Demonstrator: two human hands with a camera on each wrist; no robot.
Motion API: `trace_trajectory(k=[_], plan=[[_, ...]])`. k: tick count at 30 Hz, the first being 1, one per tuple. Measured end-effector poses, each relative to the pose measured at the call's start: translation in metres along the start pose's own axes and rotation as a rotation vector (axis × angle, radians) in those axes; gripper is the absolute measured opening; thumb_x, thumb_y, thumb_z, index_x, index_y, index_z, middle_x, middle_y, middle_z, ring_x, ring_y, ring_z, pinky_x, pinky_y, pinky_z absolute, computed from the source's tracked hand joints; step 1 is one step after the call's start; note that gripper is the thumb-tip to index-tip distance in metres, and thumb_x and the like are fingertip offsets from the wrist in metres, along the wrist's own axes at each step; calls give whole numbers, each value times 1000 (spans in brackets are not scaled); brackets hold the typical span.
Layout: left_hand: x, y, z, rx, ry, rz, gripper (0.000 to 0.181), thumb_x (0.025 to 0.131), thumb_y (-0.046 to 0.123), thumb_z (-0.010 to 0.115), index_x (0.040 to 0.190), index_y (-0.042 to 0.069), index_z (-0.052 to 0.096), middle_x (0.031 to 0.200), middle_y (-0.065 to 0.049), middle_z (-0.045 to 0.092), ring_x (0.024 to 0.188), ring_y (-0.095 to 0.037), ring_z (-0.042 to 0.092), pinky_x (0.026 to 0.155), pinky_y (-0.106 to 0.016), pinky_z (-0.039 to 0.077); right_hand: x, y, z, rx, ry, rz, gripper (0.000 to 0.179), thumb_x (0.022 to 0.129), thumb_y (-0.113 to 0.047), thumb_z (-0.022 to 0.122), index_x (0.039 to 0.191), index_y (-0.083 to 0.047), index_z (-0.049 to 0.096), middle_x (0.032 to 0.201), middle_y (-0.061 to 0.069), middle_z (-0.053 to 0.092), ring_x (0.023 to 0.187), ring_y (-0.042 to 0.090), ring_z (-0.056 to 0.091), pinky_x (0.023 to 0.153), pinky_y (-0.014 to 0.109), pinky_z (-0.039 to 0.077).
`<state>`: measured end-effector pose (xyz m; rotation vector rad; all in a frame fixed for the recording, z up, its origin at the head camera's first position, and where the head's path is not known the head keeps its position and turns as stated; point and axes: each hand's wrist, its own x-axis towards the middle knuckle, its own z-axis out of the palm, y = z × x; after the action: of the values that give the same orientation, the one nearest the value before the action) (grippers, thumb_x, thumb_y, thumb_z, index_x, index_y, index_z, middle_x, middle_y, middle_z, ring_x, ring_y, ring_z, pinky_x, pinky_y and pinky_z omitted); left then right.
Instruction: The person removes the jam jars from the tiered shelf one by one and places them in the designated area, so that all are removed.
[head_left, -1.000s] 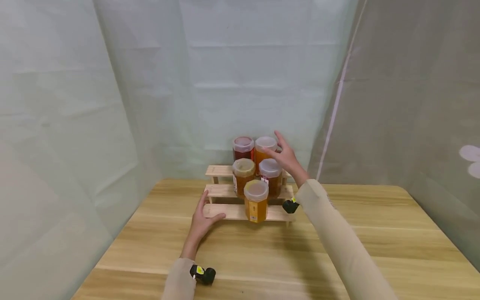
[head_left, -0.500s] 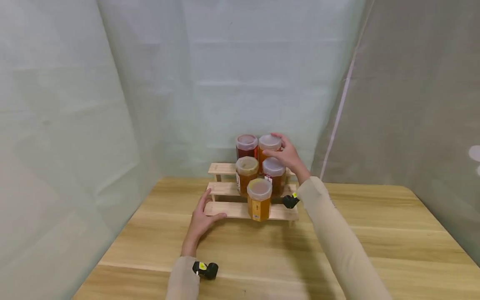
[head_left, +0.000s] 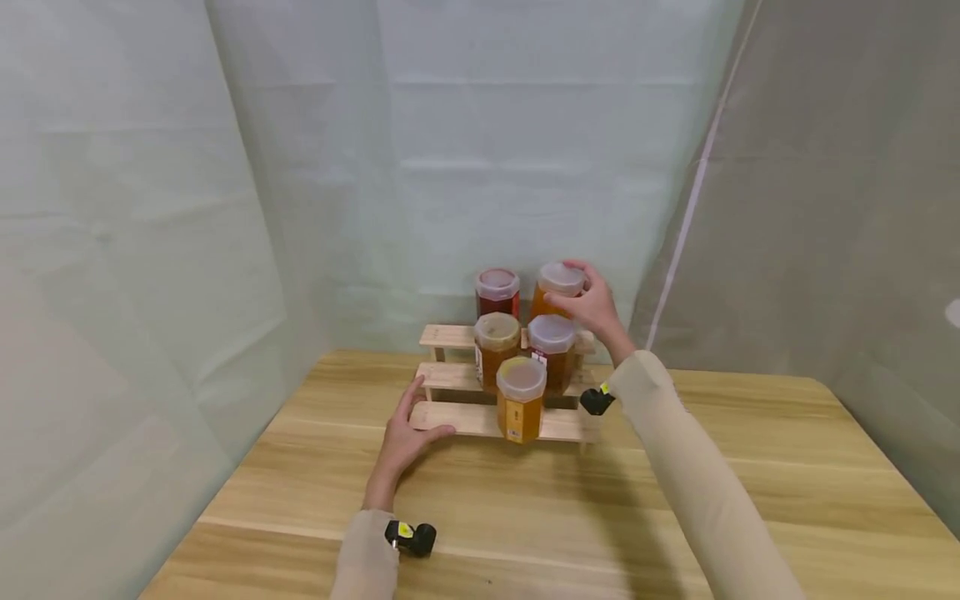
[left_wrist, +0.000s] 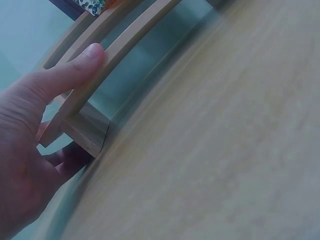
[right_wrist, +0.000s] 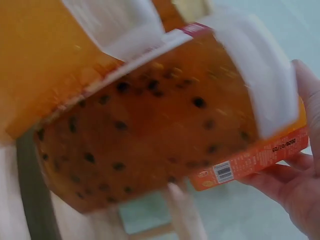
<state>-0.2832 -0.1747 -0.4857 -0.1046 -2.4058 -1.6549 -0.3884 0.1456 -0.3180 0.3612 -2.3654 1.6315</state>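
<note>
Orange jar, head view: the orange jar (head_left: pixel 558 285) has shifted right since a second ago, opening a gap between it and the dark red jar (head_left: pixel 497 293); it stands upright at the top step's right, its base hidden.
Stand edges: the wooden stand (head_left: pixel 457 419) keeps room on the left of every step; the yellow jar (head_left: pixel 521 404) sits low in front, the middle-left jar (head_left: pixel 497 346) and middle-right jar (head_left: pixel 552 346) side by side above.
Worktop margins: the worktop (head_left: pixel 750 467) runs wide to both sides of the stand; the cloth backdrop (head_left: pixel 480 150) rises close behind the top step.
Right hand: the right hand (head_left: pixel 592 307) reaches over the right side, thumb in front and fingers behind, spread about a lid's width and holding the orange jar by its lid.
Left hand: the left hand (head_left: pixel 401 443) grips the stand's left end, thumb and fingers parted.
Slat grip, left wrist view: thumb on the lowest slat, fingers curled behind; squared pale timber, smooth grain.
Seeded contents, right wrist view: the middle-right jar fills the foreground, blurred, faceted, black-specked amber under a frosted lid; behind, fingers meet the orange jar beside its barcoded label (right_wrist: pixel 225 171).
</note>
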Motion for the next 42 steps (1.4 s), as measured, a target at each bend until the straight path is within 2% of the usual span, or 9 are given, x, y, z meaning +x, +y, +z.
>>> trace_trajectory(k=[9, 13, 16, 20, 26, 33, 38, 42], plan=[[1, 0, -1, -6, -9, -6, 105, 68, 19, 90, 153, 29, 28, 133, -18, 53, 121, -33, 52, 107, -49, 37, -6, -5, -57, 34, 170, 2, 69, 86, -16, 73, 145, -10, 39, 144, 22, 46, 124, 36, 49, 107, 50, 42], [0, 0, -6, -5, -4, -8, 106, 68, 19, 90, 153, 29, 28, 133, -18, 52, 123, -34, 50, 109, -50, 35, -13, 6, -76, 19, 216, 25, 69, 86, -16, 72, 146, -9, 38, 146, 21, 43, 125, 35, 47, 109, 50, 41], [0, -1, -9, -3, 6, -6, 106, 68, 18, 90, 153, 29, 28, 133, -18, 52, 124, -34, 49, 109, -51, 33, -18, 20, -84, 7, 212, 48, 70, 88, -18, 71, 147, -7, 35, 147, 21, 41, 126, 36, 45, 109, 51, 39], [0, -3, -12, -10, 18, -5, 105, 68, 16, 89, 153, 28, 28, 130, -18, 54, 120, -32, 51, 107, -48, 35, -25, 42, -84, -4, 192, 82, 72, 88, -18, 71, 148, -5, 33, 148, 24, 39, 127, 38, 44, 110, 53, 38], [-3, -6, -8, -15, 11, -4, 105, 69, 17, 89, 154, 25, 28, 129, -18, 54, 116, -29, 52, 104, -45, 37, -38, 72, -73, -18, 183, 139, 73, 87, -19, 73, 147, -5, 34, 148, 26, 40, 128, 40, 44, 109, 53, 39], [-18, 32, -10, -42, -23, -18, 100, 73, 5, 84, 155, 13, 26, 135, -29, 50, 122, -38, 50, 107, -49, 35, -47, 95, -60, -34, 199, 157, 72, 86, -19, 74, 146, -4, 37, 144, 28, 43, 124, 39, 47, 103, 50, 43], [-17, 30, -8, -40, -22, 2, 99, 74, 6, 84, 154, 11, 27, 133, -29, 51, 118, -36, 52, 105, -50, 37, -59, 107, -51, -28, 204, 142, 72, 83, -25, 77, 142, -6, 41, 140, 32, 44, 119, 38, 49, 96, 46, 49], [-11, 14, -7, -35, -14, 3, 101, 73, 10, 86, 154, 18, 27, 133, -24, 52, 120, -35, 51, 106, -50, 36, -64, 121, -45, -1, 184, 172, 72, 84, -18, 75, 145, -8, 36, 141, 32, 42, 121, 38, 48, 97, 45, 46]])
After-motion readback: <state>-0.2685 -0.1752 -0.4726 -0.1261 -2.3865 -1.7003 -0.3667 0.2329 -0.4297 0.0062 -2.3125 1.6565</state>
